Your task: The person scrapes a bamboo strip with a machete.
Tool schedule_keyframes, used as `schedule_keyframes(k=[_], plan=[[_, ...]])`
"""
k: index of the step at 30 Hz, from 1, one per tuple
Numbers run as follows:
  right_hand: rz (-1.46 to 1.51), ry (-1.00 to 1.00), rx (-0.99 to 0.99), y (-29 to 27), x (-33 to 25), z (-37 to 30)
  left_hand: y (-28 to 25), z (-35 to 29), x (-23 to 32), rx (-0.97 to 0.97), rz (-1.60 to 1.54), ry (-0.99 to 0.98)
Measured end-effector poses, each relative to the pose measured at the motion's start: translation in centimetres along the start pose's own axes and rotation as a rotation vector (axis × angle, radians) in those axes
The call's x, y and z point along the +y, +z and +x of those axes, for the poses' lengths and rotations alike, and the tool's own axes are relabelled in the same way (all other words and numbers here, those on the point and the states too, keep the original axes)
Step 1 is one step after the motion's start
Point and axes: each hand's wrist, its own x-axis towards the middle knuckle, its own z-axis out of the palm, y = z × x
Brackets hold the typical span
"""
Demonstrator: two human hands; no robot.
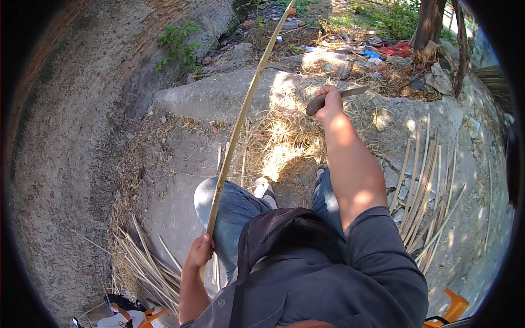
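Observation:
A long, pale bamboo strip [239,124] slants up from my left knee toward the top of the view. My left hand [201,251] is closed round its lower part, beside my left thigh. Out in front, my right arm is stretched forward, and my right hand [330,103] grips a knife [354,92] by its thick brown handle. The blade points right and stands apart from the strip. Below the knife lies a heap of curly, straw-coloured shavings [284,139], partly in sunlight between my feet and the low concrete ledge.
Split strips lie in bundles on the right [421,191] and at lower left [147,262]. A concrete ledge [208,101] crosses ahead, with litter and a tree trunk [429,24] beyond. A rough wall [60,147] rises on the left. Another person [117,317] shows at lower left.

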Motion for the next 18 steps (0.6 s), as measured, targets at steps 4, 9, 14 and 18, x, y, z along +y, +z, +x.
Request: schedule_keyframes(k=[4, 9, 14, 18], plan=[[-0.031, 0.015, 0.007, -0.14, 0.23, 0.48, 0.05, -0.14, 0.17, -0.001, 0.009, 0.007], [0.012, 0.004, -0.004, -0.07, 0.38, 0.51, 0.80, -0.31, 1.03, 0.033, 0.007, 0.021], [0.025, 0.012, -0.024, -0.16, 0.26, 0.35, 0.66, -0.25, 0.69, 0.020, -0.007, 0.023], [0.044, 0.007, 0.010, 0.12, 0.35, 0.02, 0.65, -0.35, 0.69, 0.021, 0.001, 0.031]])
